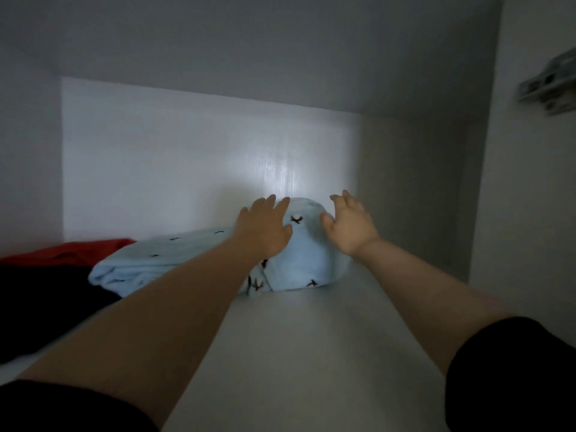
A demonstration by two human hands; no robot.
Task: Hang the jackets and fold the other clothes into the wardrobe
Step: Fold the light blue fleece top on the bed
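Hands flat, fingers straight — left hand pressing blue garment, right hand just beside.

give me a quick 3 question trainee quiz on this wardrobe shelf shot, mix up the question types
1. True or false: the left hand lies flat on the light blue folded garment.
2. Multiple choice: what lies left of the light blue garment on the shelf? A) a red garment with a dark one in front of it B) a pair of shoes C) a stack of hangers
3. Short answer: is the right hand gripping the fabric?

Key
1. True
2. A: the red garment lies by the back wall, the dark garment in front of it.
3. No, its fingers are spread open at the garment's right side.
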